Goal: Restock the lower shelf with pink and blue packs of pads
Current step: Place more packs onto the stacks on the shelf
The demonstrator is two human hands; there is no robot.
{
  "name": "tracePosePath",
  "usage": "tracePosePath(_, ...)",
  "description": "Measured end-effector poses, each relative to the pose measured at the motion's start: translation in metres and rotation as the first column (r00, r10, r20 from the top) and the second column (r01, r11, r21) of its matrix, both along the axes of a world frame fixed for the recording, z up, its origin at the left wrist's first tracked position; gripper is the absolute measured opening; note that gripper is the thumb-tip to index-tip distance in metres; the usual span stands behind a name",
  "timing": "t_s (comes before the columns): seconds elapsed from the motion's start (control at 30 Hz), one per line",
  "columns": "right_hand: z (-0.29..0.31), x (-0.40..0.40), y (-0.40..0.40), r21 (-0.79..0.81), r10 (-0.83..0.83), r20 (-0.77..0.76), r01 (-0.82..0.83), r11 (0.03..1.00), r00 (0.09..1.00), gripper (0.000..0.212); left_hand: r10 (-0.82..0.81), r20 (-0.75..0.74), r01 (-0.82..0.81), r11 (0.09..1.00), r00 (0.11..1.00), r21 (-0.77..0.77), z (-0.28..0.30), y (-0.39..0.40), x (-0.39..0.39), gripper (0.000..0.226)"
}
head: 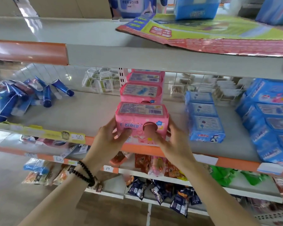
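We hold the front pink pack (141, 123) between both hands at the front edge of the grey shelf (82, 111), its base just above the orange edge strip (137, 148). Our left hand (109, 141) cups its left side, thumb curled onto the printed front face. Our right hand (175, 141) grips the right side, its thumb pressed flat against the front; the fingers go behind the pack and we cannot see them. The two hands stand apart by the width of the pack, both clamped on it.

Directly behind it, more pink packs (142, 90) line up in a row running back toward the white wire grid (178, 82). Just to the right of our right hand, a row of blue packs (203, 118) sits in the same front-to-back line, slightly blurred. Farther right lies a larger stack of blue packs (268, 115).

The packs are soft, pillow-like plastic wrappers, glossy and slightly puffed, each with a pale rectangular label on top; the front one shows a barcode. The shelf surface is flat, matte grey. At the far left of the shelf, shiny blue tubes (44, 93) lie in a loose heap. A bracelet of dark round beads (84, 173) wraps our left wrist.
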State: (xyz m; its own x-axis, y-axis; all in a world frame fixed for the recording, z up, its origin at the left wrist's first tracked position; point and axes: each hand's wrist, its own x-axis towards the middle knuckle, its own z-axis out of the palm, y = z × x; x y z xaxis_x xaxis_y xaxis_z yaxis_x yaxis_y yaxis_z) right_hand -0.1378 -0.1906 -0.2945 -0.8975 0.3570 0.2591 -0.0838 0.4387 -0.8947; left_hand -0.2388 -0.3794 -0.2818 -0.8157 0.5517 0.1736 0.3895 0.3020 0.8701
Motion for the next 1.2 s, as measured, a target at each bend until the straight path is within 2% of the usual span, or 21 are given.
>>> tracePosePath(0.17, -0.004, -0.019, -0.009, 0.012, -0.046, -0.007, 0.046, 0.999, 0.999, 0.056, -0.022, 0.013, 0.022, 1.0, 1.0, 0.008, -0.01, -0.006, -0.028, 0.028)
tracePosePath(0.4, -0.017, -0.036, -0.001, 0.078, -0.112, 0.015, 0.111, 0.991, 0.994, 0.05, -0.086, 0.023, 0.084, 0.994, 0.996, 0.066, -0.021, 0.003, -0.049, 0.046)
tracePosePath(0.57, -0.021, -0.044, 0.004, 0.103, -0.129, -0.01, 0.13, 0.986, 0.992, 0.057, -0.097, 0.028, 0.095, 0.993, 0.995, 0.075, -0.03, 0.011, -0.06, 0.054)
tracePosePath(0.73, -0.025, -0.05, 0.006, 0.088, -0.145, -0.029, 0.147, 0.985, 0.989, 0.06, -0.087, -0.025, 0.089, 0.993, 0.996, 0.076, -0.04, 0.018, -0.066, 0.058)
tracePosePath(1.2, -0.037, -0.054, 0.004, 0.103, -0.181, -0.063, 0.187, 0.977, 0.981, 0.061, -0.086, -0.013, 0.087, 0.985, 0.996, 0.146, -0.049, 0.018, -0.071, 0.063)
